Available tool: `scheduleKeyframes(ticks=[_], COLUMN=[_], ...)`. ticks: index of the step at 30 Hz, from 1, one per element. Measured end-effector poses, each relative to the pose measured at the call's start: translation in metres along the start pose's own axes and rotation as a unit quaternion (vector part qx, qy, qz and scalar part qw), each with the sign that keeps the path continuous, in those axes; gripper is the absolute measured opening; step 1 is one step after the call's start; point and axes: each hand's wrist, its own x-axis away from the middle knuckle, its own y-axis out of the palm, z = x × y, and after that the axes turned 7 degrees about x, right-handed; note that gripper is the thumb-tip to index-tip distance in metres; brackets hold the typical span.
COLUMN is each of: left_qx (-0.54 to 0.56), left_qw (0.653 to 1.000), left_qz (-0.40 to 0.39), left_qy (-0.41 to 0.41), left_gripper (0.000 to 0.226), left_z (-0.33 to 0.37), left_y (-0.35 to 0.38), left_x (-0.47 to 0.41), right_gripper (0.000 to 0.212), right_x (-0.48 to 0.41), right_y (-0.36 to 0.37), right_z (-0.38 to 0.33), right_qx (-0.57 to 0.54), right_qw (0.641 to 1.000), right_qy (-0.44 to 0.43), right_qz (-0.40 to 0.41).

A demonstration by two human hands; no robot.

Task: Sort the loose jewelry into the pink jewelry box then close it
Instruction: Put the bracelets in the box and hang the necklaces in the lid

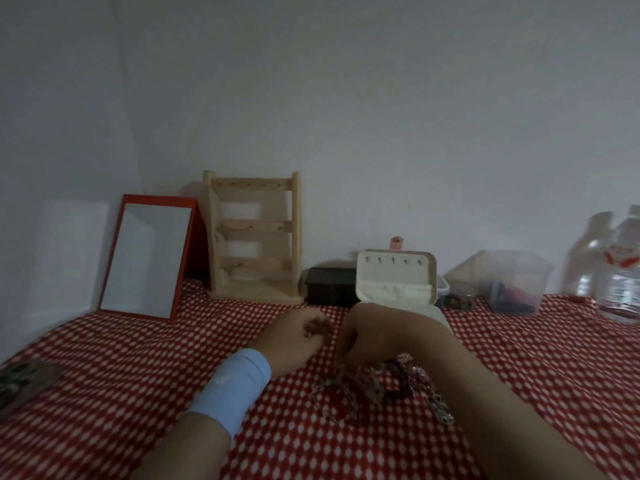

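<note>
The cream-lined pink jewelry box (394, 285) stands open near the red-checked tablecloth's (138, 375) far edge, its long axis left-right and its lid upright, facing the person. The right hand (363, 334) partly blocks it, fingers curled, pinching the tangled loose jewelry (384, 386). The left hand (294, 337) curls round a small dark piece (317, 329).

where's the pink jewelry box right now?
In the head view, the open, cream-lined pink jewelry box stands right of centre near the wall, just behind the right hand, between a black rectangular tray and a clear plastic tub.
</note>
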Motion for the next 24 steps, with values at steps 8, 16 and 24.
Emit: scheduleKeyframes(ticks=[8, 16, 24], left_qx=[0.129, 0.329, -0.026], left_qw=[0.991, 0.938, 0.993], left_qz=[0.011, 0.077, 0.04], left_qy=[-0.026, -0.077, -0.106], left_gripper=[0.014, 0.016, 0.017], left_z=[0.006, 0.03, 0.016], left_y=[-0.006, -0.022, -0.052], left_x=[-0.002, 0.004, 0.026], right_gripper=[0.011, 0.016, 0.027], right_x=[-0.003, -0.003, -0.002], right_y=[0.007, 0.015, 0.018], right_z=[0.011, 0.01, -0.009], right_qx=[-0.312, -0.376, -0.35], right_qw=[0.936, 0.914, 0.933], right_qy=[-0.046, -0.08, -0.079], right_qz=[0.16, 0.134, 0.032])
